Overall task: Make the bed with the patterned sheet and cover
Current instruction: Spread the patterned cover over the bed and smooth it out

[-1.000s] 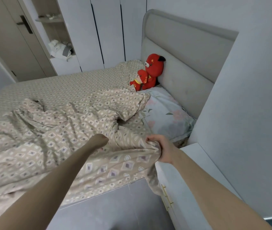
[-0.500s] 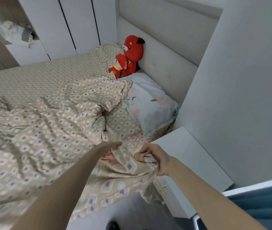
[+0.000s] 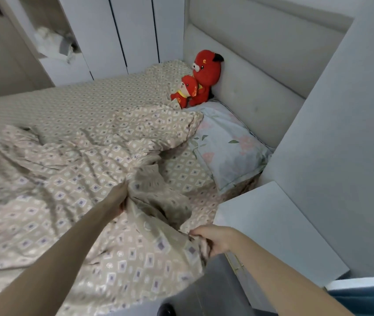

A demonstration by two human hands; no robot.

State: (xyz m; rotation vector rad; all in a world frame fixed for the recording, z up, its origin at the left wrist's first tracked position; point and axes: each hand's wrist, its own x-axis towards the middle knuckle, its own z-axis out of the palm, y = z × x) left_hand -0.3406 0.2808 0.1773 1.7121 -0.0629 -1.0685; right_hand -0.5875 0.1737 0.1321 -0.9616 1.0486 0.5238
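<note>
A crumpled beige cover [image 3: 72, 179] with a diamond pattern lies over the near half of the bed. Under it, a beige sheet [image 3: 85, 99] with a finer pattern is spread flat across the mattress. My left hand [image 3: 118, 197] is closed on a fold of the cover in its middle. My right hand [image 3: 213, 240] grips the cover's corner at the bed's near edge, beside the nightstand. A floral pillow [image 3: 229, 147] rests at the head of the bed, partly overlapped by the cover.
Two red plush toys [image 3: 200, 79] lean against the grey padded headboard [image 3: 249, 71]. A white nightstand [image 3: 279, 229] stands right of my right hand. White wardrobe doors [image 3: 117, 35] and an open shelf with clothes [image 3: 53, 44] line the far side.
My right hand has pulled the cover's corner toward me and off the bed's edge. My left hand has moved forward and grasped a fold. The camera has shifted.
</note>
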